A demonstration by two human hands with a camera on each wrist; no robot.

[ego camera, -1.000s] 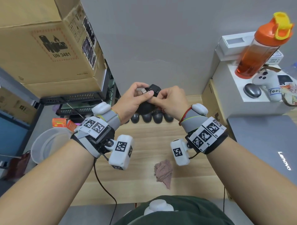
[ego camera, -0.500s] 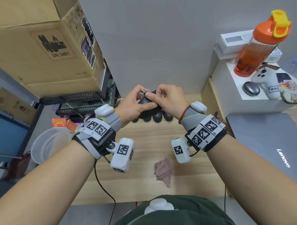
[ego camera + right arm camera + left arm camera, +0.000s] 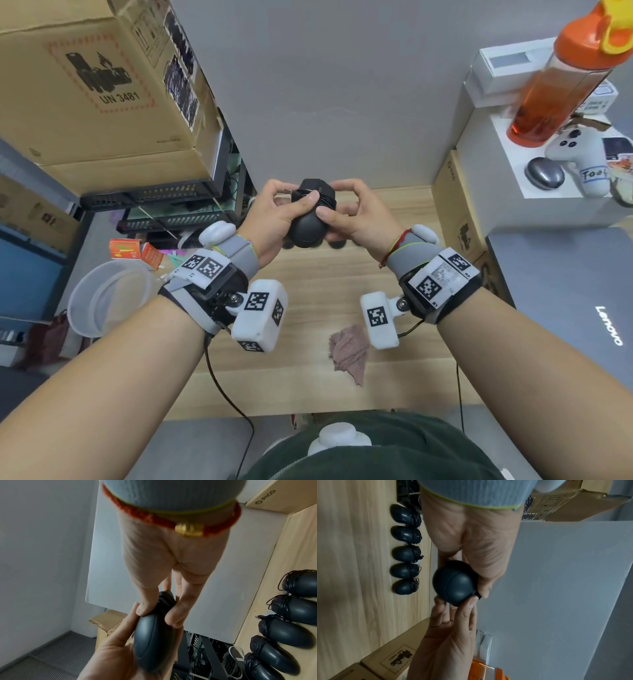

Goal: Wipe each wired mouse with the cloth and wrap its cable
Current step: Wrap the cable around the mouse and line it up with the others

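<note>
Nearest thing on the worktop (image 3: 308, 394) is the cloth (image 3: 347, 353), lying loose and untouched, so the wiping part for this one looks done. Further out, both hands hold the mouse (image 3: 308, 222) up in the air above the worktop, between near edge and wall.

What's changed: a second ago the plug end was still out between the fingertips on top of the mouse. Now the plug isn't visible and the cable (image 3: 317, 197) sits in tight turns around the far end of the body. I'd guess the wrap is basically finished and the end is just getting tucked.

Grip-wise, the left hand (image 3: 274, 219) is curled round the left side with the thumb pressed on the coils, and the right hand (image 3: 356, 216) pinches the right side with thumb and fingers.

The mouse's long axis runs near to far: rounded back end towards the person, wrapped nose towards the wall, top shell facing up.

Past it, five more wrapped mice (image 3: 406, 550) sit in a row by the wall.
</note>
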